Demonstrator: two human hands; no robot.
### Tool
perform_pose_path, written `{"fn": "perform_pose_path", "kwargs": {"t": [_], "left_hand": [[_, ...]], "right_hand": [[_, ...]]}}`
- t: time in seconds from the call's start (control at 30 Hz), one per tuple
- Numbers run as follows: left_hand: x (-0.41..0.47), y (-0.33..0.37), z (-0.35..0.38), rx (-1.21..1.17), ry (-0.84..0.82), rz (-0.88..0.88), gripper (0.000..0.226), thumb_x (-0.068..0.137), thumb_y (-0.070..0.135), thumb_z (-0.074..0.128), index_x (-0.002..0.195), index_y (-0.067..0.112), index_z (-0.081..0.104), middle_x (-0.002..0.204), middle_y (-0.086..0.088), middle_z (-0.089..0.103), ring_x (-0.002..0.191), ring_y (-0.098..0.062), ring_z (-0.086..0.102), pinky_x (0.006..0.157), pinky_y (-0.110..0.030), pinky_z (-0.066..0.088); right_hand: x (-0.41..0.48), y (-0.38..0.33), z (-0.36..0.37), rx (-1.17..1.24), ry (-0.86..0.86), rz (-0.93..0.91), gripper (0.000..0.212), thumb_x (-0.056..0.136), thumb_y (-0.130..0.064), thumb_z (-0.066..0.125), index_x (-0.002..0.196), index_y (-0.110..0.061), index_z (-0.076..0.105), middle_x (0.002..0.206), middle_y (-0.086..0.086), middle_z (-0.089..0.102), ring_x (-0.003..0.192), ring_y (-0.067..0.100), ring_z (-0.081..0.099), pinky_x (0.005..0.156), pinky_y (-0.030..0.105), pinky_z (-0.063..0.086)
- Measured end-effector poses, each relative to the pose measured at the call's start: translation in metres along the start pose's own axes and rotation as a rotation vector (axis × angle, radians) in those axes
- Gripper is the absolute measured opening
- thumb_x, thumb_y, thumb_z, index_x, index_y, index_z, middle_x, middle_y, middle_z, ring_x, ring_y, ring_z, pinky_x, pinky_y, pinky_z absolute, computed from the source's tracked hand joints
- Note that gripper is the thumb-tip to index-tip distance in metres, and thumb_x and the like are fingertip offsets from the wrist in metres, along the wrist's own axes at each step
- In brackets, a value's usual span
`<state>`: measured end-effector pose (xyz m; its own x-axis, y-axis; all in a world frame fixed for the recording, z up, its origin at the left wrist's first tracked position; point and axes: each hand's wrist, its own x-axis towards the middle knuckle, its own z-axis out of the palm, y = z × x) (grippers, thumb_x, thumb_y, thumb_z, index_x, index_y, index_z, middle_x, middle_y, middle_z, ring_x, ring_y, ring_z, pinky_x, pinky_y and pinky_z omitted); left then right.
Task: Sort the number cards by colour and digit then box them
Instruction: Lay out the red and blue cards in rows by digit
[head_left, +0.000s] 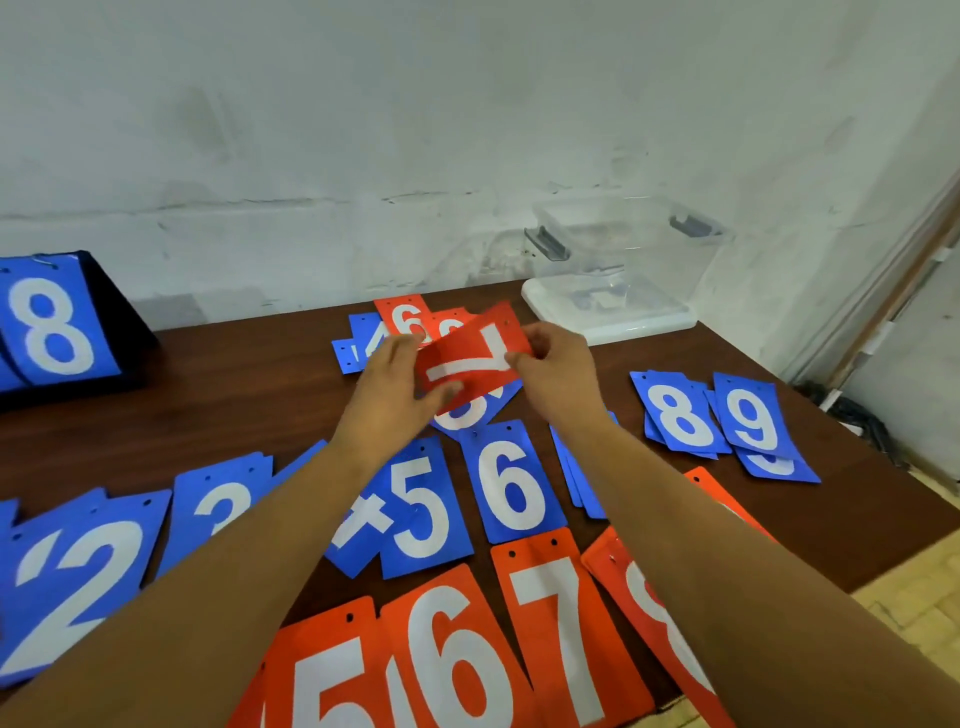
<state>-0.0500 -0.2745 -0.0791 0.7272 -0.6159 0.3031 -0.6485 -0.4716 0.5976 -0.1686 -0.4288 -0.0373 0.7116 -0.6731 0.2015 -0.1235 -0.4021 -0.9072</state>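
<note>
Both hands hold a red card with a white 7 (470, 353) above the middle of the table, turned sideways. My left hand (395, 395) pinches its lower left edge; my right hand (558, 364) pinches its right edge. Under it lies an unsorted heap with a red 6 (405, 317) and a blue 4 (366, 340). Sorted blue cards lie in a row: 2 (88, 577), 3 (223, 504), 5 (421, 509), 6 (511, 488), 8 (680, 413), 9 (753, 418). Red 5 (322, 680), red 6 (452, 660) and red 7 (561, 618) lie nearest me.
A clear plastic box (623, 249) with grey latches stands on its white lid (649, 325) at the back right. A black scoreboard stand showing a blue 8 (52, 327) sits at the back left. The dark wooden table (234, 384) ends at the right near a wall corner.
</note>
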Motion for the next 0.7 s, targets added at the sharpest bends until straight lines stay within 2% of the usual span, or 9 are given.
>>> {"fn": "perform_pose_path", "kwargs": {"t": [0.07, 0.13, 0.2, 0.23, 0.3, 0.37, 0.47, 0.53, 0.7], "left_hand": [[0.003, 0.001, -0.015, -0.162, 0.077, -0.043, 0.068, 0.085, 0.051, 0.069, 0.142, 0.026, 0.043, 0.14, 0.004, 0.05, 0.123, -0.015, 0.05, 0.094, -0.028, 0.049], [0.004, 0.002, -0.026, -0.286, 0.022, -0.079, 0.04, 0.088, 0.04, 0.07, 0.125, 0.029, 0.06, 0.119, 0.016, 0.062, 0.106, -0.008, 0.06, 0.078, -0.017, 0.048], [0.001, -0.002, -0.032, -0.413, 0.028, -0.139, 0.009, 0.091, 0.028, 0.069, 0.098, 0.032, 0.067, 0.1, 0.017, 0.07, 0.094, -0.009, 0.068, 0.076, -0.023, 0.053], [-0.001, -0.005, -0.035, -0.481, 0.06, -0.192, 0.006, 0.091, 0.025, 0.069, 0.09, 0.031, 0.067, 0.094, 0.015, 0.072, 0.089, -0.01, 0.07, 0.074, -0.026, 0.055], [-0.006, -0.014, -0.038, -0.592, 0.126, -0.301, 0.009, 0.092, 0.022, 0.068, 0.085, 0.027, 0.065, 0.09, 0.007, 0.074, 0.081, -0.013, 0.072, 0.067, -0.026, 0.055], [-0.009, -0.022, -0.041, -0.648, 0.144, -0.382, 0.008, 0.093, 0.022, 0.067, 0.087, 0.024, 0.062, 0.094, 0.0, 0.073, 0.08, -0.016, 0.072, 0.066, -0.028, 0.054], [-0.015, -0.036, -0.045, -0.674, 0.13, -0.457, 0.006, 0.093, 0.026, 0.067, 0.09, 0.024, 0.062, 0.094, 0.003, 0.073, 0.078, -0.014, 0.072, 0.064, -0.027, 0.055], [-0.017, -0.043, -0.048, -0.647, 0.126, -0.465, 0.006, 0.093, 0.028, 0.068, 0.09, 0.025, 0.063, 0.089, 0.008, 0.073, 0.071, -0.007, 0.073, 0.058, -0.022, 0.054], [-0.019, -0.054, -0.048, -0.631, 0.103, -0.482, 0.005, 0.093, 0.031, 0.067, 0.092, 0.028, 0.063, 0.088, 0.01, 0.073, 0.074, -0.008, 0.073, 0.059, -0.024, 0.055]], "right_hand": [[0.002, -0.016, -0.005, 0.115, -0.179, -0.073, 0.017, 0.088, -0.008, 0.066, 0.096, -0.023, 0.07, 0.083, -0.011, 0.073, 0.078, 0.004, 0.07, 0.064, 0.013, 0.052], [0.004, -0.025, -0.004, 0.175, -0.307, -0.09, 0.009, 0.089, -0.018, 0.068, 0.094, -0.026, 0.071, 0.083, -0.01, 0.075, 0.077, 0.002, 0.07, 0.062, 0.01, 0.05], [0.008, -0.023, 0.0, 0.182, -0.255, -0.057, 0.009, 0.091, -0.035, 0.066, 0.091, -0.028, 0.071, 0.083, -0.009, 0.074, 0.076, 0.004, 0.07, 0.062, 0.015, 0.051], [0.012, -0.018, 0.002, 0.116, -0.186, -0.007, 0.017, 0.092, -0.04, 0.062, 0.091, -0.025, 0.071, 0.081, -0.006, 0.073, 0.077, 0.009, 0.07, 0.064, 0.022, 0.053], [0.023, -0.004, 0.006, -0.203, -0.114, 0.105, 0.031, 0.091, -0.037, 0.062, 0.092, -0.007, 0.067, 0.083, 0.012, 0.068, 0.079, 0.026, 0.066, 0.07, 0.036, 0.056], [0.032, 0.013, 0.01, -0.542, -0.188, 0.192, 0.036, 0.086, -0.034, 0.067, 0.09, 0.0, 0.057, 0.085, 0.016, 0.058, 0.078, 0.027, 0.059, 0.068, 0.035, 0.052], [0.042, 0.029, 0.021, -0.828, -0.262, 0.224, 0.063, 0.08, -0.05, 0.072, 0.118, -0.004, 0.052, 0.121, 0.015, 0.051, 0.115, 0.032, 0.049, 0.094, 0.04, 0.044], [0.051, 0.033, 0.029, -0.895, -0.239, 0.209, 0.067, 0.077, -0.054, 0.074, 0.12, -0.008, 0.051, 0.131, 0.017, 0.047, 0.124, 0.035, 0.042, 0.102, 0.043, 0.038], [0.068, 0.042, 0.046, -0.788, -0.235, 0.285, 0.056, 0.078, -0.039, 0.078, 0.118, -0.008, 0.054, 0.129, 0.016, 0.053, 0.121, 0.035, 0.048, 0.099, 0.041, 0.042]]}}
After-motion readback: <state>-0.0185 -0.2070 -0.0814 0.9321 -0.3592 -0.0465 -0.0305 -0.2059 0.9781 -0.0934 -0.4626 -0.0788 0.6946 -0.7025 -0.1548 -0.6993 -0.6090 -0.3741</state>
